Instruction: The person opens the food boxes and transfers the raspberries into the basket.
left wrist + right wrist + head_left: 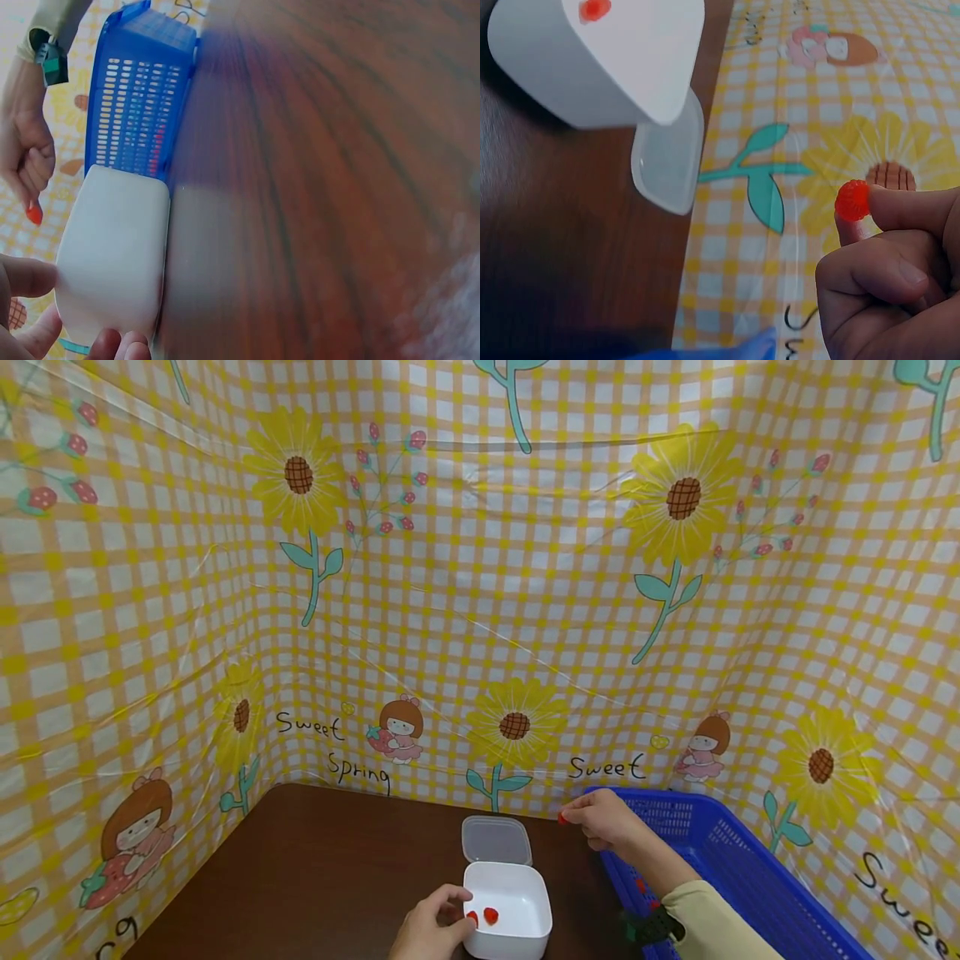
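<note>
A white container (525,900) stands uncovered on the table, with red raspberries (491,916) inside near its left wall. My left hand (433,925) is at that left side, its thumb and fingertips touching the wall near the rim; the left wrist view shows its bent fingers (31,277) against the container's end. Over the far edge of the table, my right hand (606,820) pinches a single raspberry (853,200) between thumb and forefinger, its other fingers curled in. The raspberry is held in the air, apart from the container.
A translucent lid (495,841) lies directly behind the container. To the right is a blue plastic basket (720,831) with slotted walls, a few red pieces (641,886) by its left side, partly hidden by my right arm. Checked cloth (480,610) hangs around the brown table (322,868).
</note>
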{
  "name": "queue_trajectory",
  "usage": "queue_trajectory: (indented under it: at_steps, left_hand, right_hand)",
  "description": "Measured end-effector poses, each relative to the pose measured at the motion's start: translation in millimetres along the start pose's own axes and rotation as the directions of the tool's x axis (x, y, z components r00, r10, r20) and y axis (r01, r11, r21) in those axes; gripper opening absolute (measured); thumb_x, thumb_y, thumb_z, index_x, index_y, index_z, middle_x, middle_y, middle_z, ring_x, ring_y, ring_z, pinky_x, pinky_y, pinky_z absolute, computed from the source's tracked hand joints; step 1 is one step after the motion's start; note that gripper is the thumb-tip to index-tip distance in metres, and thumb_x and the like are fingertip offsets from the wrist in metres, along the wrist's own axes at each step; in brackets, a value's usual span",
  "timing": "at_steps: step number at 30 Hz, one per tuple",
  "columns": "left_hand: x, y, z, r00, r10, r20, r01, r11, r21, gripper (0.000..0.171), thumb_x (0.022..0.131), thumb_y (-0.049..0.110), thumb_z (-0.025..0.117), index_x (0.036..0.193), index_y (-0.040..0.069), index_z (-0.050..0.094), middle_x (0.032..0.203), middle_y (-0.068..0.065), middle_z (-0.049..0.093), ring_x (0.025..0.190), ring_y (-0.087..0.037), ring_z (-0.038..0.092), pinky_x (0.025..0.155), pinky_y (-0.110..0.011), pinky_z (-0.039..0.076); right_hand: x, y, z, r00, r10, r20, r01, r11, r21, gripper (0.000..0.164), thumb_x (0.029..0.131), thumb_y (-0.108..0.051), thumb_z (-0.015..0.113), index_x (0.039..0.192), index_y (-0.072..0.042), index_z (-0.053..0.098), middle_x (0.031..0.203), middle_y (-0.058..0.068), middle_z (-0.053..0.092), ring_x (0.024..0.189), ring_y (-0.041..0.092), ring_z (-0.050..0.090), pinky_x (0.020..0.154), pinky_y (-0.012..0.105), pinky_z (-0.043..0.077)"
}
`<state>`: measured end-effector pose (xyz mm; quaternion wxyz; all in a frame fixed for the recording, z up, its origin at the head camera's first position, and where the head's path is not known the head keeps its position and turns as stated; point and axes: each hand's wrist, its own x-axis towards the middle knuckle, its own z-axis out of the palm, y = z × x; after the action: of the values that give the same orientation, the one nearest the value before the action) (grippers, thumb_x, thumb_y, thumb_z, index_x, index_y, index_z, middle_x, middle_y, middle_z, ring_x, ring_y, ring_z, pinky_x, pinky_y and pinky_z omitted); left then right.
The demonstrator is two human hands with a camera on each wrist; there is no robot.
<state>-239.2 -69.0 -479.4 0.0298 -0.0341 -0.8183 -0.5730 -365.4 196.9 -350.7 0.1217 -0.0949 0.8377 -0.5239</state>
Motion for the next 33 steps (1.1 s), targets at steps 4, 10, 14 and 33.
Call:
queue_trajectory:
  at_steps: [4, 10, 14, 33]
  left_hand:
    - [-0.1, 0.5, 0.3, 1.0, -0.012, -0.003, 0.012, 1.0, -0.002, 0.025, 0.084, 0.02, 0.072, 0.109, 0.017, 0.068, 0.093, -0.001, 0.066, 0.073, -0.016, 0.059, 0.067, -0.038, 0.044]
    - [1.2, 0.0, 0.9, 1.0, -0.028, -0.009, 0.028, 1.0, -0.008, 0.025, 0.085, 0.019, 0.073, 0.109, 0.018, 0.068, 0.092, 0.0, 0.066, 0.072, -0.016, 0.057, 0.065, -0.036, 0.042]
    - [1.7, -0.5, 0.7, 1.0, -0.029, -0.006, 0.029, 1.0, -0.009, 0.024, 0.085, 0.019, 0.073, 0.109, 0.018, 0.068, 0.091, 0.0, 0.065, 0.072, -0.017, 0.056, 0.065, -0.036, 0.041]
    - [-0.6, -0.7, -0.2, 1.0, -0.022, -0.006, 0.021, 1.0, -0.008, 0.024, 0.086, 0.021, 0.075, 0.108, 0.018, 0.068, 0.092, 0.0, 0.066, 0.076, -0.016, 0.06, 0.067, -0.038, 0.045]
  right_hand:
    - [0, 1, -15, 1.0, 0.006, -0.009, -0.006, 1.0, 0.006, 0.025, 0.099, -0.006, 0.057, 0.112, 0.015, 0.064, 0.052, -0.009, 0.026, 0.045, 0.004, 0.018, 0.043, 0.02, 0.023]
    - [4, 9, -40, 0.999, 0.023, -0.033, -0.023, 1.0, 0.003, 0.032, 0.101, -0.008, 0.055, 0.122, 0.017, 0.059, 0.052, -0.01, 0.025, 0.044, 0.004, 0.019, 0.043, 0.021, 0.024]
    - [5, 18, -55, 0.999, 0.027, -0.043, -0.029, 0.999, -0.046, 0.034, 0.101, -0.009, 0.056, 0.122, 0.017, 0.06, 0.051, -0.01, 0.024, 0.043, 0.005, 0.019, 0.043, 0.022, 0.025]
    - [4, 63, -89, 0.983, 0.104, -0.152, -0.14, 0.959, -0.248, 0.051, 0.095, -0.007, 0.061, 0.051, -0.018, 0.037, 0.044, -0.01, 0.026, 0.041, 0.007, 0.025, 0.045, 0.026, 0.027]
